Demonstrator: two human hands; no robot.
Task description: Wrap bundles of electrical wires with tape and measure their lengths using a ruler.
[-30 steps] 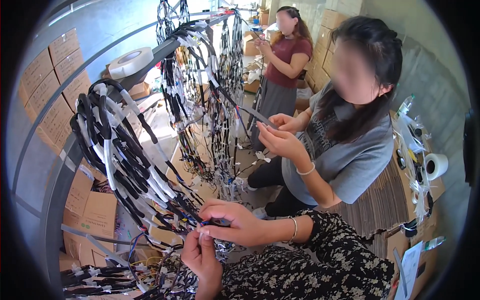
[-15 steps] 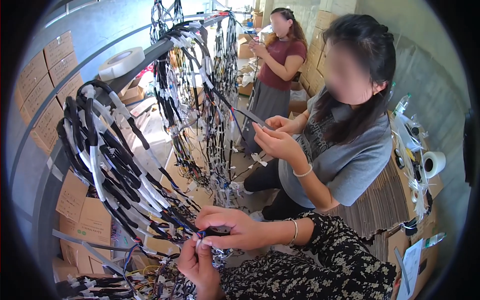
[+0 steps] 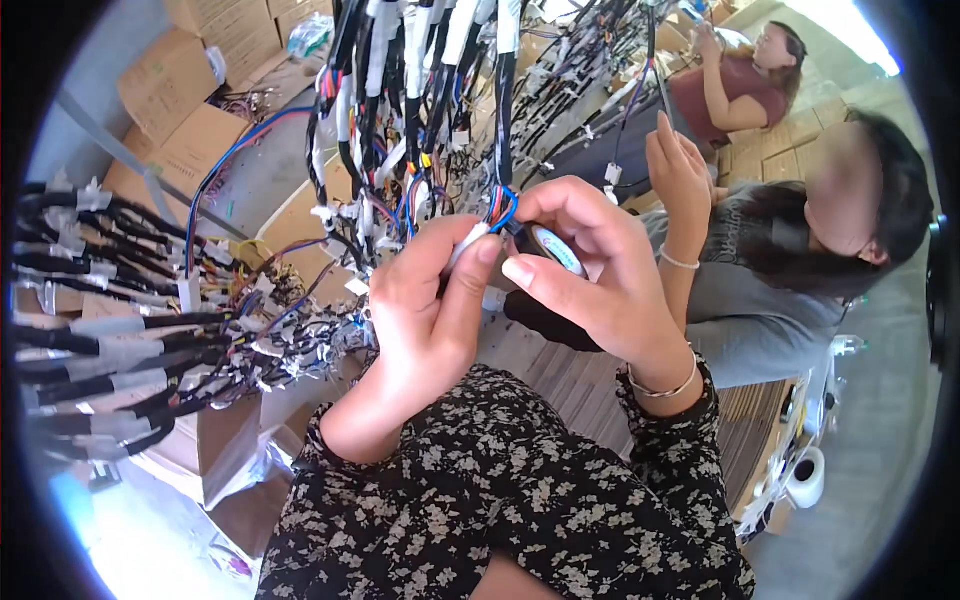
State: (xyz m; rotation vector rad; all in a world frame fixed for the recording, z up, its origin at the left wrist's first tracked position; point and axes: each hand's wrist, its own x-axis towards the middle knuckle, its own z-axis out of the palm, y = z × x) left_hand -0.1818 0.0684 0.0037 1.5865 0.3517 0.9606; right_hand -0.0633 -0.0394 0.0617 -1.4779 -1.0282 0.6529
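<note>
Blue, red and black plastic-coated wires [image 3: 502, 207]: in the head view, upper centre, just above and between both hands.
Left hand [image 3: 425, 290]: closed, thumb and forefinger pinching a narrow white piece [image 3: 472, 238] just below the wires.
Right hand [image 3: 600, 265]: half curled, thumb and fingers around a black-rimmed round roll [image 3: 556, 249] with a pale label.
Long black harness strands [image 3: 505, 110] with white wrappings: hanging above the hands.
Co-worker in a grey shirt [image 3: 760, 325]: on the right.

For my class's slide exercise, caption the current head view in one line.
Left hand pinching a wire harness, right hand holding a black tape roll close by.
</note>
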